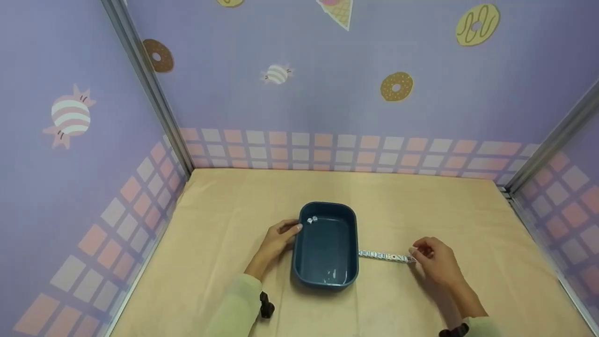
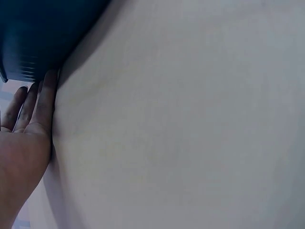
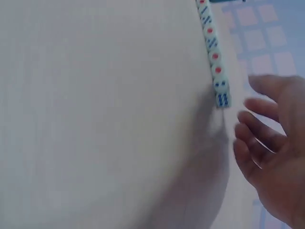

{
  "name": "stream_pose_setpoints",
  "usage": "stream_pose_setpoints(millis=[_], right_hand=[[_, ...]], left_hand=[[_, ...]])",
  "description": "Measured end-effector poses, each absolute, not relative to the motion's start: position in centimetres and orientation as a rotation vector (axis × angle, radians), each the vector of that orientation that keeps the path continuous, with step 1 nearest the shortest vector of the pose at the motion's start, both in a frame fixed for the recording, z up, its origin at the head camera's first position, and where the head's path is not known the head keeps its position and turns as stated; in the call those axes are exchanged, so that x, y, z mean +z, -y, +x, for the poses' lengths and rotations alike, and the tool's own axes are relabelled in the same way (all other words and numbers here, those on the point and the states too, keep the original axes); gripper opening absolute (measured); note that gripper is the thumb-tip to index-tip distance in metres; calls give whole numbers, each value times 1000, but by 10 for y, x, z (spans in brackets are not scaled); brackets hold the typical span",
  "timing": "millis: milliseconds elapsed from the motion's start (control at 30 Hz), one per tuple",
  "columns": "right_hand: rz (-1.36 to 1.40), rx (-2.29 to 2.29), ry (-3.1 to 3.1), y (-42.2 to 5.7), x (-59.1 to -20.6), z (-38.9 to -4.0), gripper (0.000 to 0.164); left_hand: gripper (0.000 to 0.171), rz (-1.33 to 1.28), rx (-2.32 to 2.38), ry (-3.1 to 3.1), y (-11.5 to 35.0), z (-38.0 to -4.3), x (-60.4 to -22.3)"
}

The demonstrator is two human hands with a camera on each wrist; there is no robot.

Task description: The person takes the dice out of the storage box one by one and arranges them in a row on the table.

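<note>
A dark blue rectangular container [image 1: 326, 283] stands on the cloth-covered table. My left hand [image 1: 276, 241] is at its left side, thumb tip by the rim. In the left wrist view, the straight fingers [image 2: 46, 98] touch the container's outer wall. Two small white dice [image 1: 312, 220] lie inside, near the far left corner. From the container's right side a straight row of white dice [image 1: 381, 256] with blue and red pips runs across the cloth. Beside the row's right end is my right hand [image 1: 437, 262], fingers loosely bent, with a small gap to the last die [image 3: 223, 100] in the right wrist view.
The tan cloth [image 1: 234, 201] covers the table. Purple walls [image 1: 327, 107] printed with sweets and pink-and-white squares enclose the back and both sides. Metal posts [image 1: 152, 89] stand at the back corners.
</note>
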State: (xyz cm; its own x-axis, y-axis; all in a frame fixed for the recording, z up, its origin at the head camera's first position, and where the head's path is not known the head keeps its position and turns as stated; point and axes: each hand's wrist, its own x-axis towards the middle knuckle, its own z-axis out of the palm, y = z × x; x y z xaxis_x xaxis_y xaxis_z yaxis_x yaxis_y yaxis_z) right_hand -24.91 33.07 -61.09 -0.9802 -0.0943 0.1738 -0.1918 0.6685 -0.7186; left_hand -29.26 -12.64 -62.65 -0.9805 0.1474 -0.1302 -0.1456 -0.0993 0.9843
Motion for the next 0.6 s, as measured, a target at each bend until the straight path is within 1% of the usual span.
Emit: stream_pose_setpoints(millis=[100, 233, 400, 500, 600], right_hand=[[257, 1185, 2620, -310, -603, -250, 9], [380, 1244, 2483, -278, -589, -259, 7], [553, 1347, 2374, -229, -572, -276, 12], [656, 1428, 2332, -197, -563, -286, 18], [699, 1483, 2333, -167, -560, -297, 24]], left_hand=[[57, -2, 2177, -1988, 127, -292, -626], [54, -3, 2184, -2002, 126, -292, -628], [52, 8, 2178, -1998, 125, -294, -629], [53, 13, 2172, -2009, 125, -293, -629], [54, 11, 2163, -2029, 126, -291, -629]])
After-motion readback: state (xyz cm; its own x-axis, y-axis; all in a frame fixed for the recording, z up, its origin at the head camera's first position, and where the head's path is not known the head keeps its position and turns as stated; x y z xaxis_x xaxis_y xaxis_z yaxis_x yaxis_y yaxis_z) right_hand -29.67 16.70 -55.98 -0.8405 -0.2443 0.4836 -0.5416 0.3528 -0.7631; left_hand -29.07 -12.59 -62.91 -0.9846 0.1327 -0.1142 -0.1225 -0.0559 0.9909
